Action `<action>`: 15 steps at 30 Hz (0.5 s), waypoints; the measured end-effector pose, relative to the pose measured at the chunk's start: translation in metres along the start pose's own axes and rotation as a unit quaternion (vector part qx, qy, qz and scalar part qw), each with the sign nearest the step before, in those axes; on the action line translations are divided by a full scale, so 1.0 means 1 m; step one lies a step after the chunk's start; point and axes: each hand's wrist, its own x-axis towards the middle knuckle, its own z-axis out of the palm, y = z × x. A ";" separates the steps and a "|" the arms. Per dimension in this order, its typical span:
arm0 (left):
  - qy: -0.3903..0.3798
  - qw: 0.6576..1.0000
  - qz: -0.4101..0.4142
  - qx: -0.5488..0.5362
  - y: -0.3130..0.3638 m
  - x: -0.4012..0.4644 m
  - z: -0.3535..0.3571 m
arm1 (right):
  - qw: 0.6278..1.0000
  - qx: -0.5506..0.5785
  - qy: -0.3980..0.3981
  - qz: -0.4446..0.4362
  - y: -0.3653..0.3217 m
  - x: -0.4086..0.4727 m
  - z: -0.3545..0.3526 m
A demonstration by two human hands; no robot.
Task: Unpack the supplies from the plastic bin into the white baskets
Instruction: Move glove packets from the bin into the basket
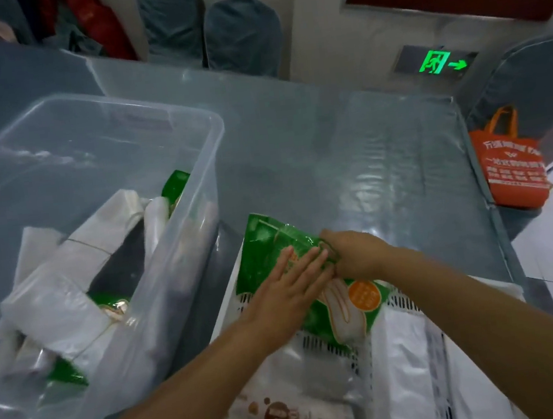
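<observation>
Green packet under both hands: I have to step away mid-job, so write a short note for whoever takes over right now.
Left hand: flat, palm down, pressing the green packet.
Right hand: closed on the packet's far right edge.
The packet sits tilted over the white basket rim, not yet settled inside.
Done: the basket already holds a brown-labelled pack and white bags.
Left: the clear plastic bin on the left still holds white bags and at least two more green packets. Seat this packet, then keep emptying the bin.
</observation>
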 end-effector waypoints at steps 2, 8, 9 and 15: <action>-0.042 0.999 0.005 -0.006 -0.003 0.010 0.015 | 0.998 0.055 0.013 0.015 0.012 -0.002 0.000; -0.060 0.996 -0.029 -0.058 -0.004 0.014 0.042 | 0.986 0.129 0.081 0.070 0.038 -0.005 0.012; -0.059 0.996 -0.034 -0.062 -0.003 0.012 0.044 | 0.985 0.130 0.086 0.072 0.038 -0.004 0.015; -0.082 0.990 -0.087 -0.079 0.007 -0.010 0.048 | 0.994 0.098 0.047 0.029 0.041 0.004 0.020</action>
